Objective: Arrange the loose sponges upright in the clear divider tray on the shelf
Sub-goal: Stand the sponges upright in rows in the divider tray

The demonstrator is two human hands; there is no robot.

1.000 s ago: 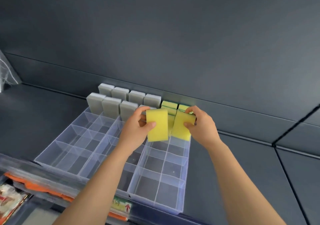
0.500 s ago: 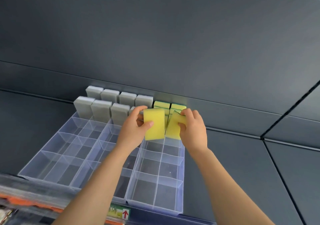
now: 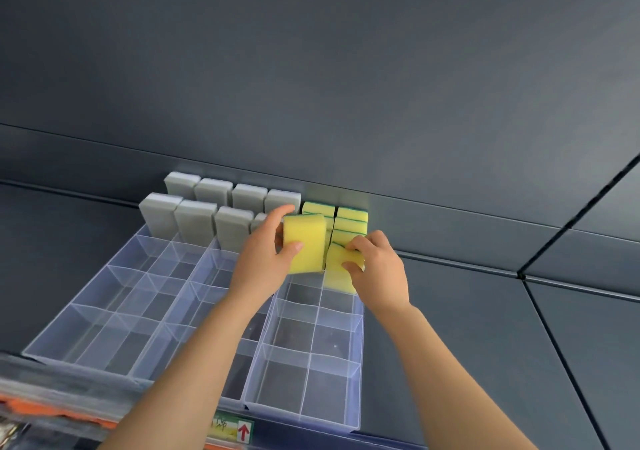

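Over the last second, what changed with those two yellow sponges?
The right hand has lowered the right sponge, tilted, down into the tray. The left hand still holds the left sponge upright above it. The grey sponges are unmoved.

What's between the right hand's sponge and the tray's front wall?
Head view: only empty tray compartments between the right hand's sponge and the front wall.

Divider tray [image 3: 356, 373]: on shelf [image 3: 467, 328], back edge against rear panel [image 3: 311, 86].
Block sponges [image 3: 194, 219]: upright in back-left compartments, two rows, one behind the other.
Scourer sponges [image 3: 351, 222]: back-right compartments, right of the block sponges.
Left-hand sponge [image 3: 306, 245]: upright in left hand [image 3: 258, 262], before the scourer sponges.
Right-hand sponge [image 3: 341, 273]: in right hand [image 3: 381, 273], just right, lower.
Shelf label [image 3: 235, 430]: front edge, before tray.
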